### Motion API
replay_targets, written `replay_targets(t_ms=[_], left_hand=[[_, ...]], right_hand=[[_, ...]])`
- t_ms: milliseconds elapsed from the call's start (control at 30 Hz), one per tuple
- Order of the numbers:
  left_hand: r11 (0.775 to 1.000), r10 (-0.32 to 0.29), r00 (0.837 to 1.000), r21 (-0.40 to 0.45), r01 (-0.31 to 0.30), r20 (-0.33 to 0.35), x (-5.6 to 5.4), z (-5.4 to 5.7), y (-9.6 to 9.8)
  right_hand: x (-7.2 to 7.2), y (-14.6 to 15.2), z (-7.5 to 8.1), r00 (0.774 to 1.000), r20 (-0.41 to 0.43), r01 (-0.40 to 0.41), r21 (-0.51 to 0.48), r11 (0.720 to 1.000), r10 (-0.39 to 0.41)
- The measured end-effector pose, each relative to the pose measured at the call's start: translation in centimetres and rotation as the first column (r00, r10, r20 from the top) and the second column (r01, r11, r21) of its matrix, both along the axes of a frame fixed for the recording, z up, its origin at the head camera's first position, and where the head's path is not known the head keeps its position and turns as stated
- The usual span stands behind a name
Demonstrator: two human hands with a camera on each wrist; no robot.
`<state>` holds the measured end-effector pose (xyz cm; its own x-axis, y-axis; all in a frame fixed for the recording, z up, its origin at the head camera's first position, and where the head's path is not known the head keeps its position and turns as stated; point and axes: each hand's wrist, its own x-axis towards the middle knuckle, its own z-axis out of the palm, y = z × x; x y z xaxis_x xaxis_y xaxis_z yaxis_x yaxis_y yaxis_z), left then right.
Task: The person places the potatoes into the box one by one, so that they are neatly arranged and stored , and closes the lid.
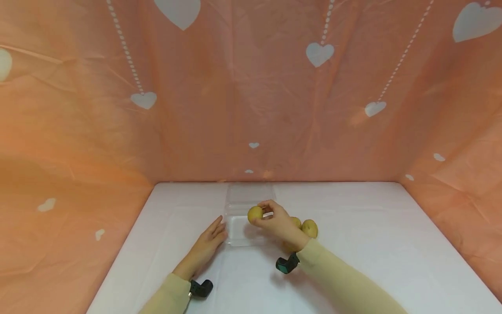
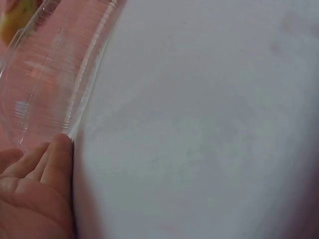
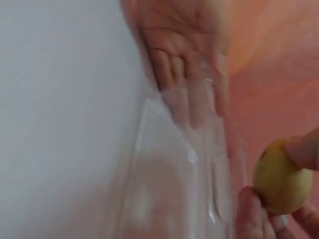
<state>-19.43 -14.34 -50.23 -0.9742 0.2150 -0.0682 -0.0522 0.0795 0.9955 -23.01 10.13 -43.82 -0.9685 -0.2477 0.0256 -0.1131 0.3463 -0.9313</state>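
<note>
My right hand (image 1: 280,222) pinches a small yellow potato (image 1: 255,213) between thumb and fingertips, above a clear plastic box (image 1: 239,240). In the right wrist view the potato (image 3: 281,177) is smooth and oval, with a small dark spot. Straight fingers of my left hand (image 1: 205,248) rest against the box's left side. The left wrist view shows those fingertips right at the transparent wall (image 2: 55,94). The box's hinged lid (image 1: 251,192) lies folded back toward the far table edge.
More yellow potatoes (image 1: 310,228) lie on the white tabletop (image 1: 372,244) right of the box, partly hidden by my right hand and wrist. An orange curtain with white hearts (image 1: 274,109) encloses the table at the back and sides.
</note>
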Motion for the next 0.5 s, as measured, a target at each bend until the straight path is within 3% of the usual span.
replay_targets(t_ms=[200, 500], left_hand=[[0.999, 0.028, 0.998, -0.039, -0.030, -0.049, 0.0, 0.2, 0.1], [0.998, 0.051, 0.996, -0.037, -0.054, -0.070, 0.1, 0.6, 0.3]], right_hand=[[-1.0, -2.3, -0.8, 0.999, -0.049, 0.009, 0.145, 0.989, -0.002], [-1.5, -3.8, -1.4, 0.998, -0.058, 0.018, 0.258, 0.966, -0.003]])
